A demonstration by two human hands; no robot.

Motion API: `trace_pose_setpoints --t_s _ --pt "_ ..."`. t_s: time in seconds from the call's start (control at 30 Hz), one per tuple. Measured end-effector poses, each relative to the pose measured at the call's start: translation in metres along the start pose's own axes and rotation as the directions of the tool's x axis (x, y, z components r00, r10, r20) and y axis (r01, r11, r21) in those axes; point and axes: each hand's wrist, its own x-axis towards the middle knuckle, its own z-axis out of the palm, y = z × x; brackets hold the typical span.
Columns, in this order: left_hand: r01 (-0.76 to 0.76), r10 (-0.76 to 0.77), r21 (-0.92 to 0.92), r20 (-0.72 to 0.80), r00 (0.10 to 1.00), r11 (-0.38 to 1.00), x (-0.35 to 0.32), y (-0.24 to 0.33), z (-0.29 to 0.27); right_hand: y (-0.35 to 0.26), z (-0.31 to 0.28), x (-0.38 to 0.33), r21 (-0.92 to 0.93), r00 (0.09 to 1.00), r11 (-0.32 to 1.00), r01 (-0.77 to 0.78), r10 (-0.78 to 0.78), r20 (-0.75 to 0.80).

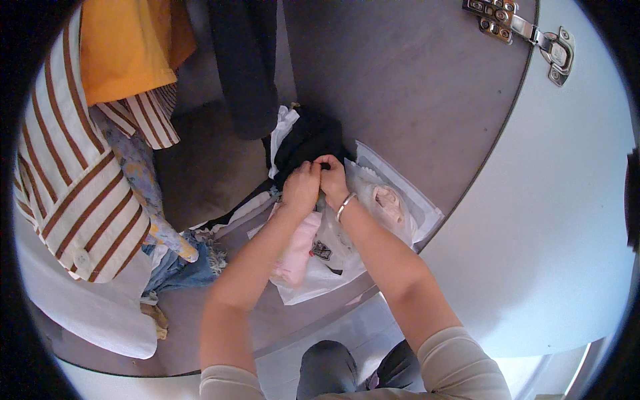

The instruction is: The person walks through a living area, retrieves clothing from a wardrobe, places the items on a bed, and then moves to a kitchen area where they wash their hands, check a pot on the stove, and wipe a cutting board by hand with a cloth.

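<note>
My left hand (pixel 302 189) and my right hand (pixel 333 182) meet at the fingertips over the near edge of a bunched black garment (pixel 308 137). Both hands are closed in a pinch, and the fingers hide what is between them; a dark bit shows at the tips. Below the hands lies a clear plastic bag (pixel 330 233) with dark print on it. A folded pink cloth (pixel 298 250) is beside my left forearm. To the right of my right wrist, a pale pink item (pixel 388 205) sits inside clear plastic.
Striped clothing (pixel 87 200), an orange garment (pixel 127 53) and a dark garment (pixel 245 67) hang on the left and at the back. Frayed denim (pixel 183 270) lies on the cabinet floor. A white door (pixel 533 220) with a metal hinge (pixel 557 53) stands open on the right.
</note>
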Motion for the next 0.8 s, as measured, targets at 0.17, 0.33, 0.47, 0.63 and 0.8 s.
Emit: trace_pose_setpoints --t_s 0.17,0.33,0.47,0.63,0.8 --pt "0.502 -0.491 -0.451 0.153 0.858 0.737 0.014 -0.030 0.034 -0.008 0.002 -0.010 -0.091 0.988 0.985 0.147 -0.150 -0.024" --pt "0.546 -0.422 -0.224 0.427 0.799 0.807 0.032 -0.079 0.045 -0.027 0.019 -0.004 -0.198 0.942 0.939 0.283 -0.311 -0.128" --pt "0.542 -0.345 -0.345 0.491 0.800 0.766 0.044 -0.102 0.054 -0.057 0.019 0.002 -0.163 0.930 0.935 0.314 -0.338 -0.143" --pt "0.496 -0.312 -0.296 0.496 0.810 0.817 -0.001 -0.067 0.037 -0.176 0.015 -0.063 0.031 0.839 0.841 0.540 -0.534 -0.107" --pt "0.592 -0.357 -0.468 0.499 0.790 0.655 -0.009 -0.037 0.010 -0.224 -0.028 -0.123 0.675 0.925 0.718 0.173 -0.354 0.140"
